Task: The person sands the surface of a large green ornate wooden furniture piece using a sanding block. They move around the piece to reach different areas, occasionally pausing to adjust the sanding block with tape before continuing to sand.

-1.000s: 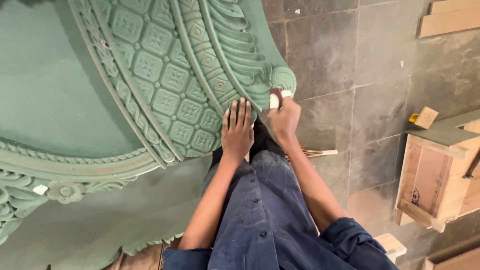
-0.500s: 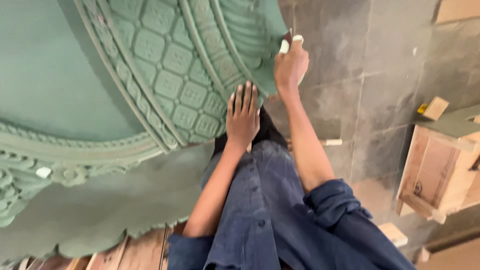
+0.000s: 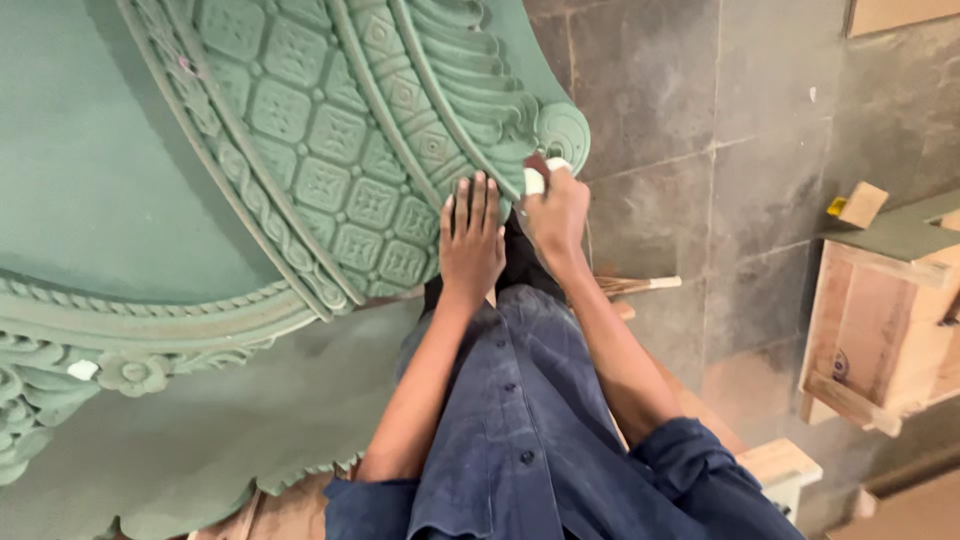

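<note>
- At the lower edge of the green carved panel [image 3: 330,170], the right hand [image 3: 556,212] is closing its fingers around a small white pad [image 3: 534,180] and pressing it against the scrolled rim, just below the round curl at the corner.
- Half a second back that hand was working higher up along the same edge; now it is coming back down beside the left hand [image 3: 472,245], so the rubbing is looking like short back-and-forth strokes over one stretch.
- Left hand is lying flat and holding nothing, fingers together, bracing on the grid of carved squares as before.
- Fingers are covering most of the pad, so its kind is hard to tell.
- Panel is running off the frame at top and left.
- Wooden box [image 3: 880,330] at right is cut off too, and the pale sticks [image 3: 635,286] behind the forearm are only partly showing.
</note>
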